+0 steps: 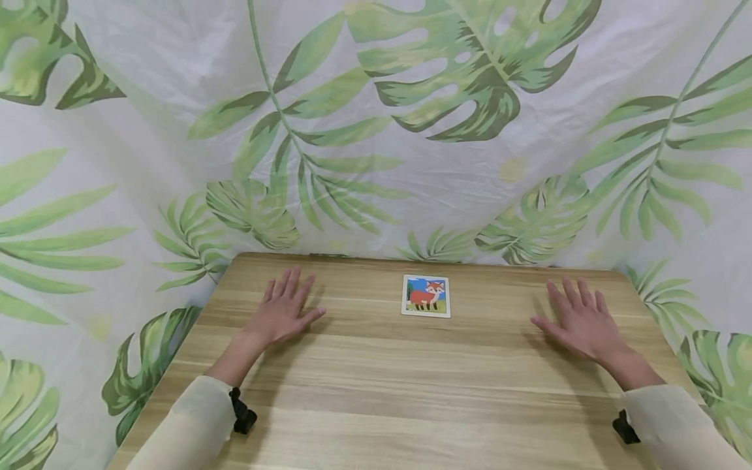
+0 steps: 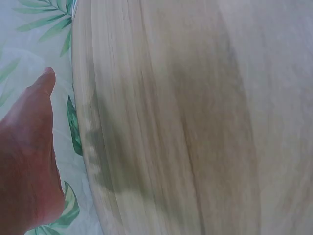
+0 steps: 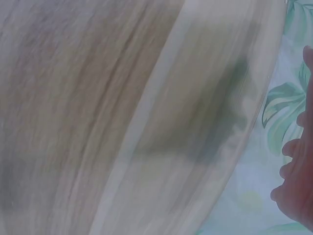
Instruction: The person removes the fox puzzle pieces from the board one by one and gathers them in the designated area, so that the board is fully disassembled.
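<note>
A small square picture of a red fox [image 1: 425, 296], with a white border, lies flat near the far edge of the wooden table [image 1: 376, 391]. To its left, my left hand [image 1: 282, 313] is spread palm down over the table with the thumb pointing toward the picture. My right hand [image 1: 581, 323] is spread the same way on the other side, its thumb also pointing inward. Both hands are apart from the picture and hold nothing. In the left wrist view the left hand [image 2: 29, 156] shows at the left edge; in the right wrist view the right hand [image 3: 298, 171] is partly cut off.
A pale curtain [image 1: 376, 163] printed with green leaves hangs behind the table and at both sides. Black wrist devices sit at the left sleeve [image 1: 194, 418] and the right sleeve [image 1: 675, 418]. Hand shadows fall on the tabletop.
</note>
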Demonstrator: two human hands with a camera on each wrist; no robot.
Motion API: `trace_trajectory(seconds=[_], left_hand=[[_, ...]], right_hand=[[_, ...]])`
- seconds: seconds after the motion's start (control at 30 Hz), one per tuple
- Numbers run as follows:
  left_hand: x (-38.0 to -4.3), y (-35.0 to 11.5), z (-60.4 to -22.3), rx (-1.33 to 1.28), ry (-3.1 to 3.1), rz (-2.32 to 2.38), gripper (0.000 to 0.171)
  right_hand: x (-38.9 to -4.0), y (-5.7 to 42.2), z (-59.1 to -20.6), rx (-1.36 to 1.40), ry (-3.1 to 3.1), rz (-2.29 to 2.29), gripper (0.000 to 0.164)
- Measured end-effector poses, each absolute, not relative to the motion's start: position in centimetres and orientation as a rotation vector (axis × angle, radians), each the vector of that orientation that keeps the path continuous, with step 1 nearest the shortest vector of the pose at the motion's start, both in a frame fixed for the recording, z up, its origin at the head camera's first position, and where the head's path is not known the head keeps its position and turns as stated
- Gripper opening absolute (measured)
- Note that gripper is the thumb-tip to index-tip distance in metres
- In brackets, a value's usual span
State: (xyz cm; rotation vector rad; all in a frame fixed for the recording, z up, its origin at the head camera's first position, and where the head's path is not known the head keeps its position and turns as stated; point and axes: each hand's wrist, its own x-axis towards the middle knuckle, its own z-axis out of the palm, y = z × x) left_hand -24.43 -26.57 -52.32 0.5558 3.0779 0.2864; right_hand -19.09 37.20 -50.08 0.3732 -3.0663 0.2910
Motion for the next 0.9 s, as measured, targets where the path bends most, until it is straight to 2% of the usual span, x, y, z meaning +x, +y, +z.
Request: trace_trajectory(seconds=[0.9], left_hand=[[-24.1, -20.9, -52.2, 0.724, 2.995, 0.338, 0.089]], right_hand=[[-21.4, 31.8, -49.7, 0.509, -3.056, 0.279, 0.093]])
